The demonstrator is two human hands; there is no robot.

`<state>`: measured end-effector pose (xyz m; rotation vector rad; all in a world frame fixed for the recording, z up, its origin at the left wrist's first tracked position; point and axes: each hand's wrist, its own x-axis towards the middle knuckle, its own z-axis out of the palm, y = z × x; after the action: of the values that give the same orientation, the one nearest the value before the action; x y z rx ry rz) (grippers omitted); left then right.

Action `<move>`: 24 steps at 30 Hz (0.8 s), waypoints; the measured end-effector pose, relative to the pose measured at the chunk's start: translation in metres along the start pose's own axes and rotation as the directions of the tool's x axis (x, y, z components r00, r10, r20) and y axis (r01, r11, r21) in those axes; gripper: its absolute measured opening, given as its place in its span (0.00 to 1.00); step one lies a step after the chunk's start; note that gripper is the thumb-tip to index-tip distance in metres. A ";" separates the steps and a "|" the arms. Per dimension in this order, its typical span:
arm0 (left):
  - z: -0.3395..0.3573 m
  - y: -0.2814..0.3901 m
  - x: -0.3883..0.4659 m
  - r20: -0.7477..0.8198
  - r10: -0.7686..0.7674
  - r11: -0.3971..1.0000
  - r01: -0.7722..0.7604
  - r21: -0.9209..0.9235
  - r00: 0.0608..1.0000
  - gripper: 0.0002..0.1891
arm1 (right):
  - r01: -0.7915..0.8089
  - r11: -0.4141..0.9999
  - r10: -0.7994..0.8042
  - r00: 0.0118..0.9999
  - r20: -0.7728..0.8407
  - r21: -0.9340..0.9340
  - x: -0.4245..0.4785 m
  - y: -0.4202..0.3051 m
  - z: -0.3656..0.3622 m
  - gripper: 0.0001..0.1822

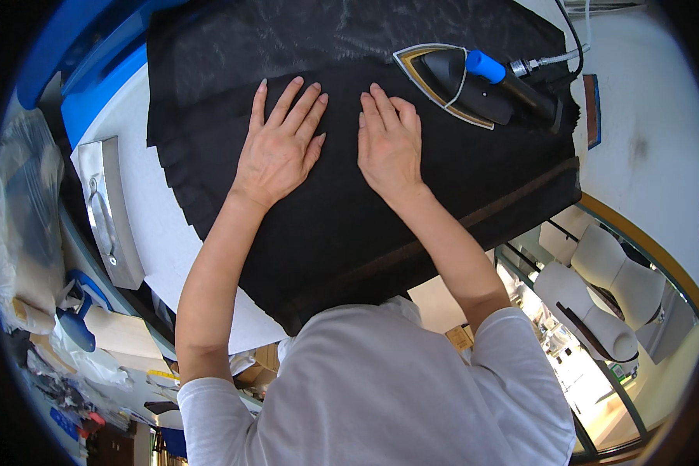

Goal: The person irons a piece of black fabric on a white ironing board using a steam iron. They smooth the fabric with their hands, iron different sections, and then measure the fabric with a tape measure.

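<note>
Black fabric [326, 221] is spread over a white work surface and hangs past its near side. My left hand [280, 143] lies flat on the cloth with its fingers spread. To its right, my right hand [391, 140] rests palm down on the same cloth, fingers closer together and the index finger slightly bent. Between the fingertips and the far side, a thinner, sheer-looking black layer [239, 43] shows. A steam iron [466, 87] with a black handle and a blue knob sits on the fabric right of my right hand, its tip towards the left.
A metal block with a handle [110, 212] stands at the table's left edge. A hose [559, 57] and a cable run from the iron to the upper right. Blue plastic [105, 87] borders the far left. White dress forms [588, 309] stand at the lower right.
</note>
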<state>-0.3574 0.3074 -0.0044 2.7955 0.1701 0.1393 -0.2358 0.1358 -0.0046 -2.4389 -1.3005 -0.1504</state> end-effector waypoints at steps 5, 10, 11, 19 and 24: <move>-0.001 0.000 -0.001 -0.037 -0.070 0.994 0.066 -0.088 0.997 0.27 | -0.156 0.986 0.160 0.984 -0.077 0.054 0.025 -0.025 0.020 0.18; -0.003 0.004 -0.001 -0.050 -0.116 0.989 0.111 -0.096 0.992 0.27 | -0.375 0.905 0.405 0.903 -0.143 0.200 0.053 -0.038 0.041 0.17; -0.003 0.004 -0.001 -0.053 -0.120 0.989 0.115 -0.094 0.991 0.27 | -0.411 0.891 0.436 0.893 -0.115 0.191 0.059 -0.039 0.039 0.16; -0.005 0.003 -0.001 -0.066 -0.130 0.986 0.122 -0.114 0.989 0.27 | -0.469 0.876 0.482 0.866 -0.135 0.116 0.065 -0.015 0.037 0.08; -0.004 0.003 -0.003 -0.077 -0.125 0.985 0.115 -0.129 0.989 0.27 | -0.461 0.888 0.453 0.874 -0.177 -0.001 0.067 -0.010 0.031 0.05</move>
<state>-0.3606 0.3054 0.0003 2.6481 0.3381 0.2320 -0.2081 0.2046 -0.0134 -2.6258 -0.6246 -0.2563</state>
